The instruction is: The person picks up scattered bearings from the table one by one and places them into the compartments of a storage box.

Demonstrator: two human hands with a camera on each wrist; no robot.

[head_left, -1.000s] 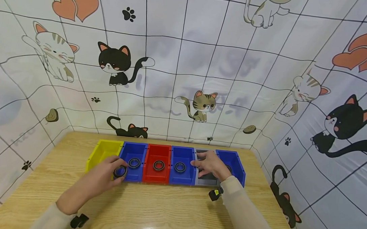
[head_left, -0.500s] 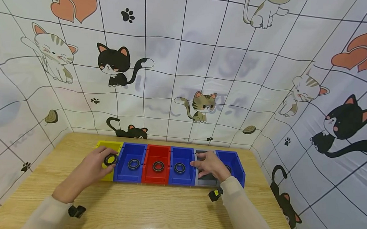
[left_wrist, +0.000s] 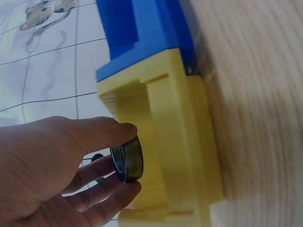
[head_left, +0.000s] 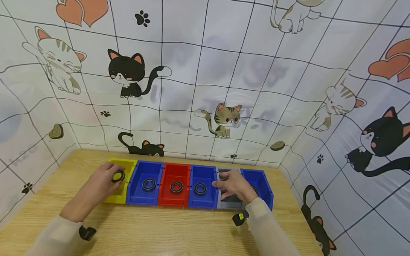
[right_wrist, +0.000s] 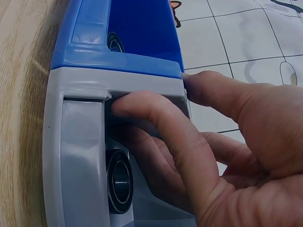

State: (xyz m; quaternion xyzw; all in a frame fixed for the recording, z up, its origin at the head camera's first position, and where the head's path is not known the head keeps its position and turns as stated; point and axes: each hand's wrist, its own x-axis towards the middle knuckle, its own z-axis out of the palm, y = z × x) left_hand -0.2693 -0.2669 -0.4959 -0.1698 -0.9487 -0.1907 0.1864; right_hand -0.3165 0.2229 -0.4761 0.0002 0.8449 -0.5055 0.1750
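Observation:
My left hand [head_left: 96, 186] pinches a black-rimmed ball bearing [left_wrist: 129, 161] between thumb and fingers, at the opening of the yellow bin [head_left: 116, 198]. The bearing is tilted on edge. My right hand [head_left: 236, 185] is at the grey bin [right_wrist: 83, 156]. One fingertip touches the rim beside the neighbouring blue bin [head_left: 202, 201], and other fingers reach inside the grey bin. Another bearing [right_wrist: 120, 182] lies in the grey bin near these fingers, apart from them. In the head view the right hand hides that bearing.
Bearings lie in the left blue bin [head_left: 149, 184], the red bin [head_left: 176, 187] and the middle blue bin. A partly hidden one lies in the right blue bin [head_left: 268, 194]. The bins stand side by side on the wooden table [head_left: 174, 232], before a cat-print cloth [head_left: 180, 67].
My left hand has moved left with its bearing, from the left blue bin's edge to the yellow bin, and the bearing has turned more on edge. The right hand has stayed in place.

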